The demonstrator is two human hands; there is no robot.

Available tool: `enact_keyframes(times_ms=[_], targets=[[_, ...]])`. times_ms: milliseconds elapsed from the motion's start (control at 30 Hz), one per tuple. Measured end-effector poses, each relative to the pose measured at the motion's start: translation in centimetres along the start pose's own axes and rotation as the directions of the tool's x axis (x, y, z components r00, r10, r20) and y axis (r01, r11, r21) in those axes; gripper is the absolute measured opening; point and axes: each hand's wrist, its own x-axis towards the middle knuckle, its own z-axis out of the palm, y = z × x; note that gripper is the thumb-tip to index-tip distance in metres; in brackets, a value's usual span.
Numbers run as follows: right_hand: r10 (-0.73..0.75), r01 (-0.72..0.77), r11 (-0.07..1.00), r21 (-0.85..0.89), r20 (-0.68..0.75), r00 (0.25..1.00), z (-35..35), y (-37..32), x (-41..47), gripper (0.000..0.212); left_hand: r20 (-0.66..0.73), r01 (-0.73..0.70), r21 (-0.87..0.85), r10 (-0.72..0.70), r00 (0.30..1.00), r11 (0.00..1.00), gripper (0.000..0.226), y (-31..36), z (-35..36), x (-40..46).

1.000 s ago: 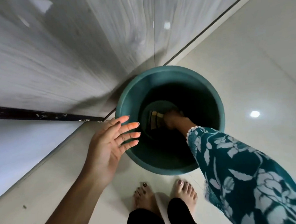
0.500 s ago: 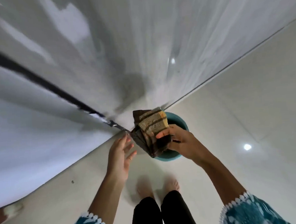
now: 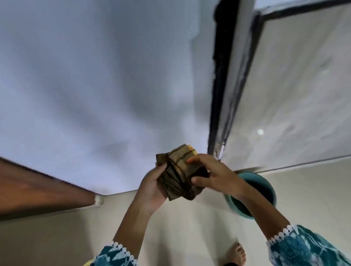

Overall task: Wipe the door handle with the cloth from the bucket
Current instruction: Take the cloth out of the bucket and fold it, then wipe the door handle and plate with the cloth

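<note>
A folded brown and yellow striped cloth (image 3: 180, 171) is held up between both hands at the centre of the view. My left hand (image 3: 151, 187) cups it from below and the left. My right hand (image 3: 212, 173) grips its right side, thumb on the yellow edge. The teal bucket (image 3: 262, 183) stands on the floor at the right, partly hidden behind my right forearm. No door handle shows in this blurred view.
A brown wooden door (image 3: 29, 183) juts in from the left, its lower corner near the floor. A pale wall fills the upper left. A dark door frame (image 3: 223, 84) runs up at the right beside a grey panel. One bare foot (image 3: 237, 254) stands on the light tiled floor.
My right hand lifted the cloth out of the bucket, and my left hand has now closed on it too. The view swung left, so the bucket sits at the right.
</note>
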Motion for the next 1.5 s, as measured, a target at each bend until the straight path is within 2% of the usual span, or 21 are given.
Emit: enact_keyframes(times_ms=[67, 100, 167, 233, 267, 367, 467, 533, 600, 667, 767, 833, 900, 967, 1033, 1100, 1167, 1233, 1300, 1400, 1500], targets=[[-0.119, 0.136, 0.981, -0.137, 0.123, 0.985, 3.7, -3.0, 0.4, 0.078, -0.046, -0.021, -0.038, 0.019, 0.999, 0.999, 0.031, 1.6, -3.4, -2.4], [-0.16, 0.195, 0.958, -0.212, 0.171, 0.972, 6.0, -4.3, 0.6, 0.091, -0.052, -0.021, -0.074, 0.017, 0.998, 0.997, 0.032, 2.4, -5.5, -3.7], [-0.249, 0.3, 0.852, -0.429, 0.172, 0.953, 10.9, -6.3, 0.9, 0.098, -0.097, -0.014, -0.132, 0.001, 0.995, 0.991, 0.034, 4.3, -9.8, -6.6], [-0.339, 0.334, 0.781, -0.527, 0.09, 0.936, 15.3, -7.9, 1.3, 0.08, -0.132, -0.013, -0.154, -0.007, 0.991, 0.988, 0.036, 5.7, -13.4, -9.3], [-0.372, 0.334, 0.791, -0.512, 0.032, 0.928, 17.4, -9.2, 1.5, 0.065, -0.143, -0.026, -0.158, 0.003, 0.99, 0.987, 0.038, 6.4, -15.1, -11.0], [-0.352, 0.29, 0.909, -0.299, -0.178, 0.919, 22.3, -13.8, 1.7, 0.028, -0.164, -0.086, -0.183, 0.056, 0.985, 0.979, 0.04, 8.3, -18.8, -14.9], [-0.267, 0.275, 0.961, -0.022, -0.327, 0.906, 26.3, -18.4, 2.1, 0.02, -0.207, -0.112, -0.209, 0.068, 0.976, 0.971, 0.043, 9.8, -21.7, -17.7], [-0.336, 0.333, 0.94, -0.075, -0.378, 0.863, 28.4, -20.9, 2.3, 0.022, -0.221, -0.132, -0.223, 0.082, 0.972, 0.966, 0.042, 10.7, -22.5, -18.9], [-0.476, 0.396, 0.873, -0.285, -0.316, 0.821, 30.6, -22.2, 2.8, 0.034, -0.167, -0.159, -0.25, 0.12, 0.979, 0.955, 0.048, 11.9, -23.1, -20.0], [-0.6, 0.415, 0.708, -0.571, -0.178, 0.78, 32.5, -22.1, 3.9, 0.046, -0.141, -0.206, -0.287, 0.171, 0.975, 0.936, 0.059, 13.2, -24.0, -20.8], [-0.582, 0.408, 0.656, -0.634, -0.082, 0.809, 33.1, -23.1, 5.0, 0.056, -0.174, -0.281, -0.329, 0.234, 0.956, 0.902, 0.079, 14.6, -26.0, -21.3], [-0.592, 0.476, 0.631, -0.613, 0.016, 0.806, 33.0, -24.2, 5.5, 0.058, -0.167, -0.309, -0.308, 0.269, 0.949, 0.9, 0.074, 15.4, -26.5, -21.8], [-0.557, 0.548, 0.629, -0.552, 0.172, 0.813, 32.2, -25.2, 6.3, 0.067, -0.17, -0.338, -0.257, 0.301, 0.938, 0.905, 0.055, 16.2, -26.8, -22.1], [-0.474, 0.55, 0.735, -0.397, 0.279, 0.835, 31.0, -26.4, 7.4, 0.068, -0.206, -0.378, -0.194, 0.339, 0.918, 0.905, 0.058, 17.2, -27.3, -22.2], [-0.418, 0.433, 0.899, -0.068, 0.165, 0.893, 30.0, -27.6, 8.4, 0.053, -0.243, -0.401, -0.147, 0.36, 0.901, 0.904, 0.066, 18.4, -27.8, -22.1], [-0.284, 0.261, 0.935, 0.239, 0.066, 0.957, 29.3, -28.5, 9.7, 0.045, -0.258, -0.419, -0.123, 0.378, 0.889, 0.9, 0.061, 19.6, -28.3, -22.0], [-0.254, 0.206, 0.931, 0.301, 0.13, 0.958, 28.9, -29.1, 11.2, 0.043, -0.244, -0.43, -0.101, 0.397, 0.885, 0.897, 0.052, 20.7, -28.2, -21.9], [-0.299, 0.233, 0.918, 0.32, 0.177, 0.938, 29.4, -29.9, 12.4, 0.052, -0.231, -0.442, -0.093, 0.413, 0.881, 0.892, 0.047, 21.5, -27.9, -21.7], [-0.325, 0.235, 0.885, 0.402, 0.173, 0.93, 30.2, -30.7, 13.4, 0.056, -0.264, -0.468, -0.092, 0.432, 0.862, 0.879, 0.043, 22.1, -28.0, -21.6], [-0.374, 0.246, 0.819, 0.519, 0.158, 0.914, 32.2, -31.7, 14.9, 0.045, -0.311, -0.556, -0.017, 0.524, 0.793, 0.831, 0.021, 23.4, -28.4, -21.4], [-0.373, 0.267, 0.801, 0.535, 0.098, 0.923, 34.7, -32.8, 16.5, 0.053, -0.289, -0.612, 0.072, 0.604, 0.743, 0.787, 0.02, 24.8, -28.8, -20.7]])
